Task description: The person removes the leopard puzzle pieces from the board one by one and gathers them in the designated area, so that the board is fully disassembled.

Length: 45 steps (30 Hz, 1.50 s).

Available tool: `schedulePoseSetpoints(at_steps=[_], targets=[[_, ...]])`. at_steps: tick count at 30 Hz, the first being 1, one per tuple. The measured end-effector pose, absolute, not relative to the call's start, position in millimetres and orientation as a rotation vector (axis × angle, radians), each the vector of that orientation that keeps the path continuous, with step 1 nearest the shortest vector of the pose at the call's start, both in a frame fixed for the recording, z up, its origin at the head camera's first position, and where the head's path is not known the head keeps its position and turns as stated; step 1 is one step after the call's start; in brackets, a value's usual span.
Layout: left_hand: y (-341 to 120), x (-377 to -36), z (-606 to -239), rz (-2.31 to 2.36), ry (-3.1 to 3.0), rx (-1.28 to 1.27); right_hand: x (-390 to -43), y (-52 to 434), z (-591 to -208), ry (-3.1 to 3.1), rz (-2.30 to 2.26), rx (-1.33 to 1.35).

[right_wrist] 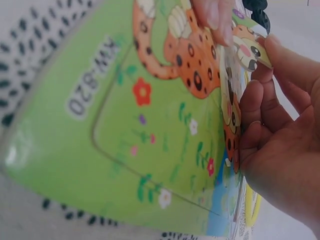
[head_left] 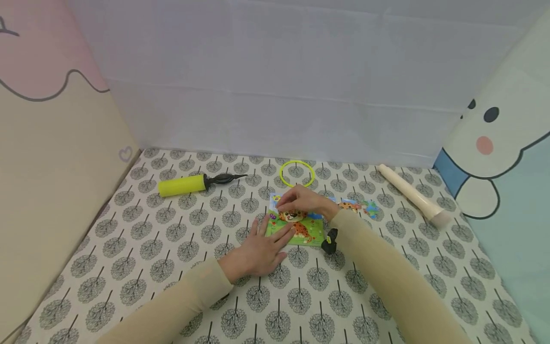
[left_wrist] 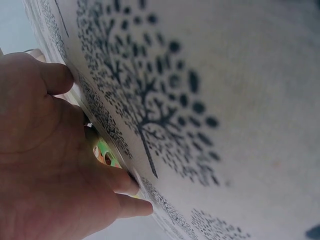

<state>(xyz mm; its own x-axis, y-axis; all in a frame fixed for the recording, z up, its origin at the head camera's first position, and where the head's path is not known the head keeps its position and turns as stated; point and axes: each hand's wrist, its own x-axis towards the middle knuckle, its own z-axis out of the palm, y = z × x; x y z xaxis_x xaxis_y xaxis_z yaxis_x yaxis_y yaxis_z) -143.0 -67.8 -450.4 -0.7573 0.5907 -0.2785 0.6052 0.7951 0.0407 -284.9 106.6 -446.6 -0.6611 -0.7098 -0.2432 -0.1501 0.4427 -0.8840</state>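
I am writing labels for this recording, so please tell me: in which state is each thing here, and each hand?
Puzzle board: flat on cloth, partly filled.
Leopard-face piece: pinched by right hand.
Left hand: flat, pressing on the board's near edge.
Right hand: over the board, holding the piece.
Loose pieces: lying beside the board.
Yellow pump: lying on its side.
Yellow ring: lying flat.
Cream tube: lying down.

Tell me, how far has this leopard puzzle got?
Partly done. The leopard's spotted body already sits in the green puzzle board. In hand: the right hand pinches a leopard-face piece at the board's top, while the left hand lies flat, steadying the board's near edge. Left: loose pieces lie on the tree-print cloth to the right.
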Motion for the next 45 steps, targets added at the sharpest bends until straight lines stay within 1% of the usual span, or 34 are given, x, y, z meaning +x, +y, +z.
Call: schedulePoseSetpoints(at_steps=[6,16,30,41,45], targets=[[-68,-142,-449,-0.061,2.714,0.928,-285,108,-447,2.037,-1.216,-0.747],[-67,-142,-448,-0.067,2.714,0.938,-285,108,-449,2.054,-1.21,-0.682],[-67,-142,-447,-0.055,2.709,0.937,-287,114,-447,2.071,-1.241,-0.671],[-67,-142,-447,-0.058,2.706,0.926,-290,145,-440,2.126,-1.224,-0.674],[-66,-141,-446,-0.043,2.714,0.933,-285,162,-438,2.194,-1.2,-0.65]])
